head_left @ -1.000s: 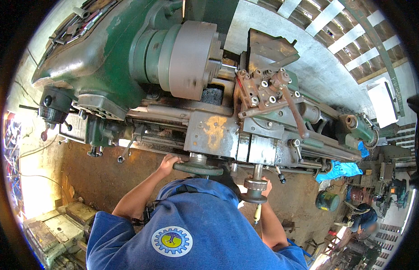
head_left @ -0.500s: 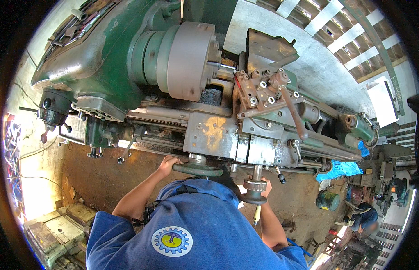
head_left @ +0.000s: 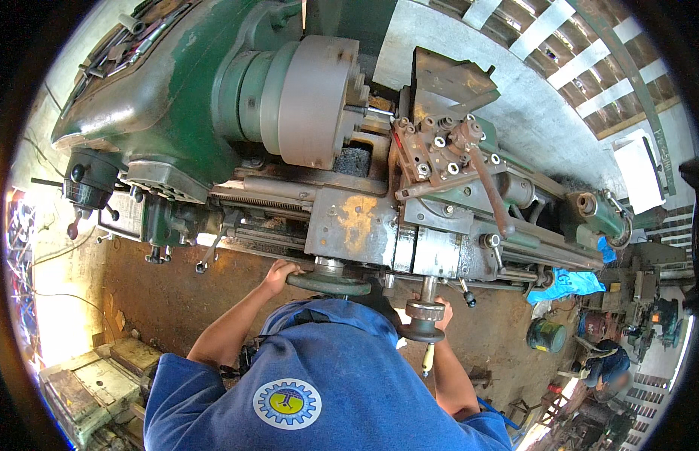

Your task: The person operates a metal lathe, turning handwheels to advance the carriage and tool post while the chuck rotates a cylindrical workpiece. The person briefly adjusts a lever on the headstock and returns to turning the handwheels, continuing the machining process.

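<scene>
At the front of a green lathe, my left hand [head_left: 281, 275] is closed on the left edge of the large carriage handwheel [head_left: 331, 285]. My right hand [head_left: 444, 313] grips the far right side of the smaller cross-slide handwheel [head_left: 422, 328]; that wheel hides part of the fingers. A pale crank handle [head_left: 428, 358] points down from this wheel. Beyond my hands, the big grey chuck [head_left: 319, 103] has a thin bright rod [head_left: 379, 112] sticking out toward the tool post [head_left: 443, 150]. A long lever [head_left: 491, 192] slants down from the tool post. The chuck's surface looks smooth, without visible jaw blur.
Hand tools [head_left: 124, 52] lie on the headstock top at far left. Metal chips [head_left: 352, 161] fill a gap under the chuck. The tailstock [head_left: 599, 210] stands at the bed's right end. A green bucket [head_left: 546, 335] and a bending person [head_left: 606, 362] are at right; another machine [head_left: 94, 387] is lower left.
</scene>
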`<state>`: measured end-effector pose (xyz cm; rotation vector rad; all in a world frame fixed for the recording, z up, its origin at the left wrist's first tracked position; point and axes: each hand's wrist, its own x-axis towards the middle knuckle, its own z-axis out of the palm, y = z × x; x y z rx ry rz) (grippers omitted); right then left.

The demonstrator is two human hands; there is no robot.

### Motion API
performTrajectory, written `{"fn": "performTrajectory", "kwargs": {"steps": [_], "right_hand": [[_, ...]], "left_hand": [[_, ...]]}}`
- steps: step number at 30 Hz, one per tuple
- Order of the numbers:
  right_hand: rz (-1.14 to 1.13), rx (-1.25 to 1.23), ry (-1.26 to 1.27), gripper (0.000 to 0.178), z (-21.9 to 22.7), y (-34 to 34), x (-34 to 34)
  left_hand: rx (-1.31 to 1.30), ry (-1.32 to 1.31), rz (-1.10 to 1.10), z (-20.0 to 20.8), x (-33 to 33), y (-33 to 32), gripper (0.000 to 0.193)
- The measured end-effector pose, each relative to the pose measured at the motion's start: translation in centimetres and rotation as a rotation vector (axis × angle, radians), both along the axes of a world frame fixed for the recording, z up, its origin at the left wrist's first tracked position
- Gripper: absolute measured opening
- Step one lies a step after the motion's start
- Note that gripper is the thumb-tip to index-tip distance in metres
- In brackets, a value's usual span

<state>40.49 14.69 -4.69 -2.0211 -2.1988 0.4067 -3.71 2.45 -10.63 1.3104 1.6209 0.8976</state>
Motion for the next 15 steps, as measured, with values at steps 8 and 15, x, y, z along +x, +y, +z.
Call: {"fn": "performTrajectory", "kwargs": {"steps": [8, 15], "right_hand": [[0.009, 0.022, -0.032, 0.033, 0.6, -0.1, -0.3], [-0.037, -0.033, -0.056, 0.032, 1.0, -0.8, 0.0]], "left_hand": [[-0.182, -0.289, 0.132, 1.3, 0.3, 0.1, 0.032], [-0.161, -0.253, 0.151, 1.9, 0.9, -0.4, 0.035]]}}
